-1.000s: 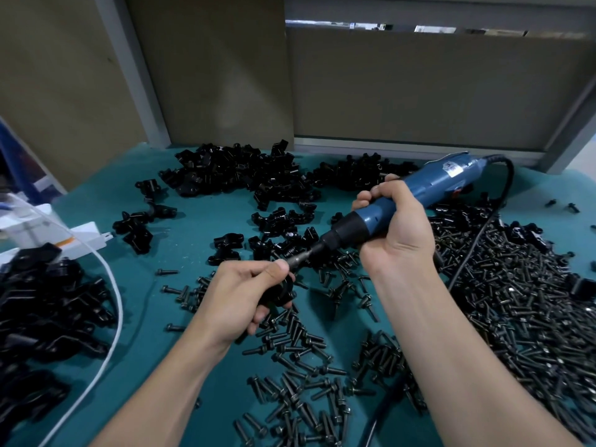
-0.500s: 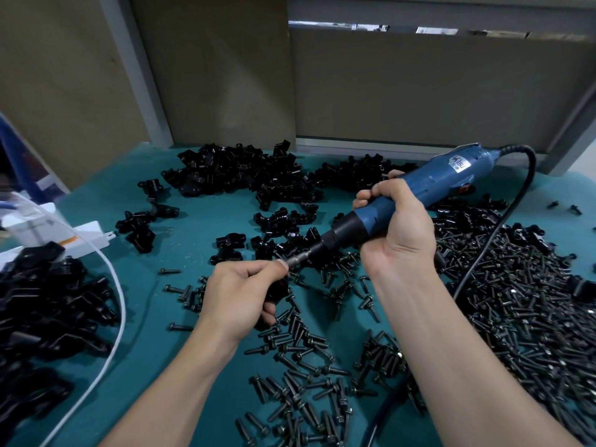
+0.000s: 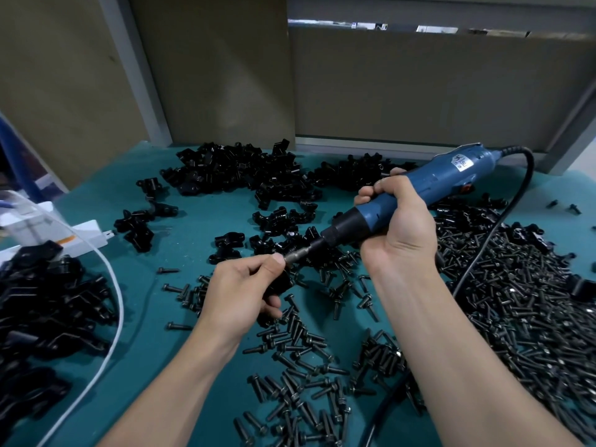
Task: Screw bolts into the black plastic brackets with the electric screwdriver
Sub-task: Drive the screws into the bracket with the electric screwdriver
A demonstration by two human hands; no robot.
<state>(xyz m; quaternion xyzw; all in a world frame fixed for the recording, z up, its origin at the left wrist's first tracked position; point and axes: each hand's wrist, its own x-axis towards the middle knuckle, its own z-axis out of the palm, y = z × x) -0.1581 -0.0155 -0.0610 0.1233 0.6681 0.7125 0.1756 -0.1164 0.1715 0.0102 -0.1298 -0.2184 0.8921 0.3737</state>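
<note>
Head view: to seat this bolt well, I'd hold the blue screwdriver [image 3: 419,191], which my right grip [image 3: 400,227] is wrapped round, in line with the hole and press lightly so the bit doesn't slip. My left grip [image 3: 240,290] is clamped on a black bracket [image 3: 280,283] above the table [image 3: 200,233]. The tool's tip meets the bracket right at my left thumb, and the bolt itself is hidden by my fingers.

right hand [image 3: 400,227] gripping screwdriver [image 3: 419,195], left hand [image 3: 240,293] pinching bracket [image 3: 280,281]

On the table [image 3: 193,240], brackets [image 3: 232,169] lie behind and left, bolts [image 3: 532,317] right.
</note>
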